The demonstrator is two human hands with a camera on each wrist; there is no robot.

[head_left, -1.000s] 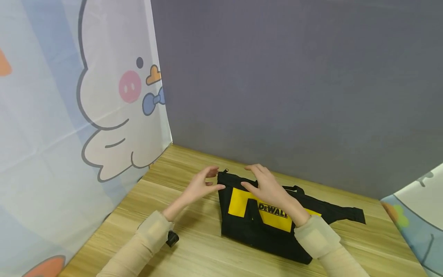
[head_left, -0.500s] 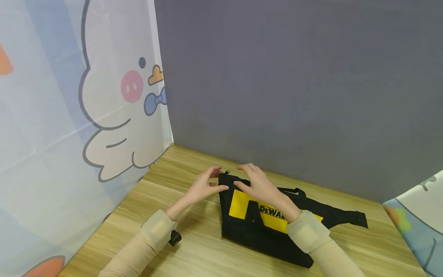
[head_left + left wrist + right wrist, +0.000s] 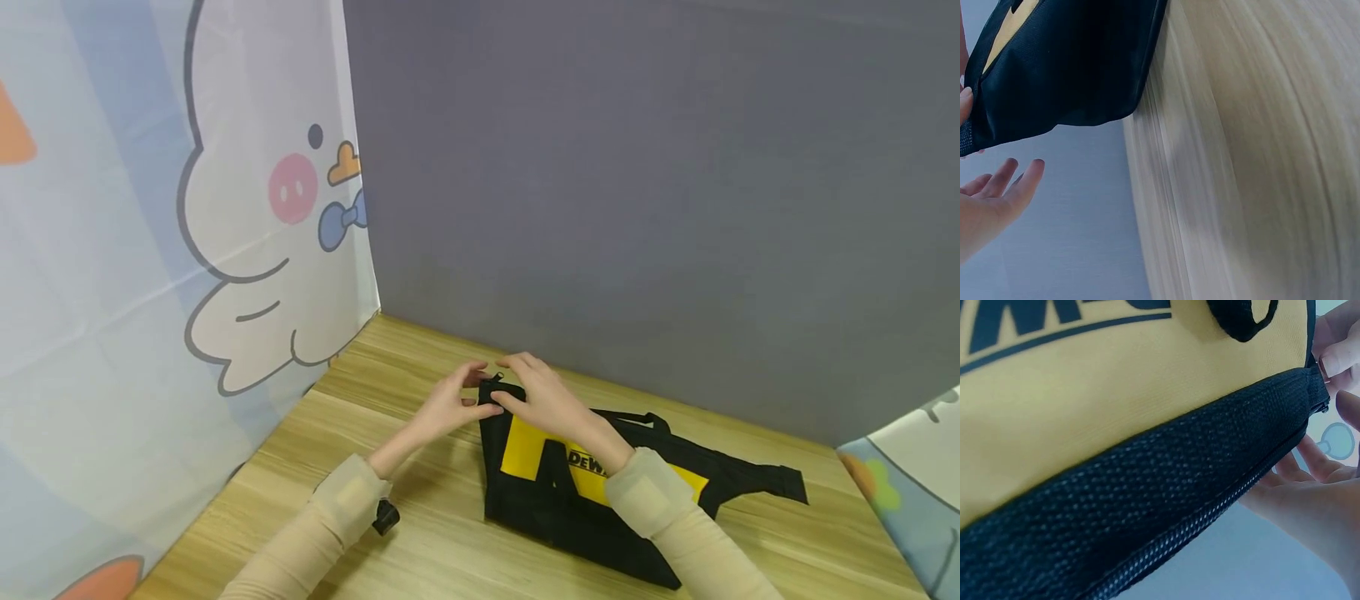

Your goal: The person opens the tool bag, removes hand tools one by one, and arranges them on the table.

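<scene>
Bag [image 3: 581, 517] in high head, close wrist views

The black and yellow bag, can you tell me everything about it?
The bag looks like soft fabric, black with a yellow front panel and black lettering, partly hidden by the right forearm. It has handles; the zipper along its top looks closed, with its pull sticking up at the left end. A black tab juts from the other end. It sits on the wooden table, front toward the person. The left hand seems to pinch its top left corner; the right hand curves near it, maybe touching.
</scene>
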